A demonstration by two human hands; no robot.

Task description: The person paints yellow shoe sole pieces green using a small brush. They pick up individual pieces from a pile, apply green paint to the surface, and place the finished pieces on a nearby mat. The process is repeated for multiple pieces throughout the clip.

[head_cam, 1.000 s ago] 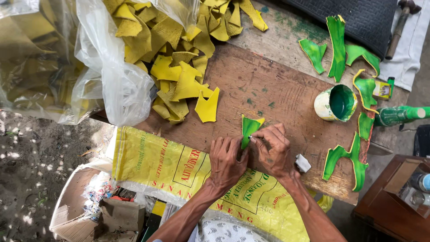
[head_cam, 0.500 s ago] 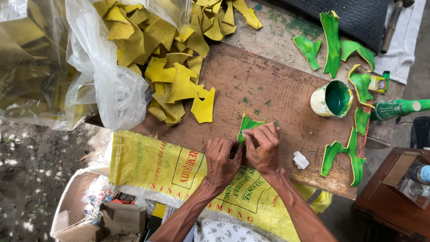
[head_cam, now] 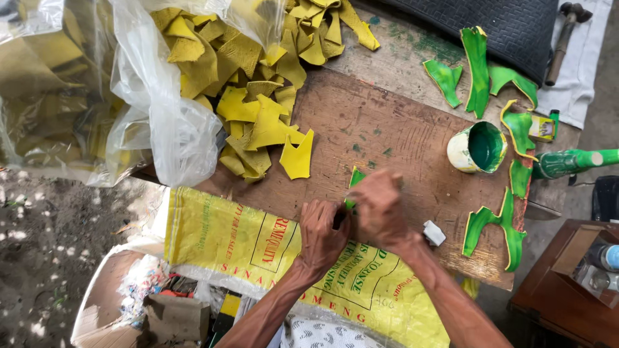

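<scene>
Both forearms enter from the near edge and converge toward the centre of the scene. The left hand [head_cam: 322, 231] lies palm down, knuckles uppermost, its fingers curled and tucked toward the right hand. The right hand [head_cam: 379, 207] sits slightly farther and to the right, closed into a loose fist with the back of the hand upward, and appears slightly blurred. The two hands touch at the fingers. Wrists are nearly straight; both forearms are bare.
</scene>
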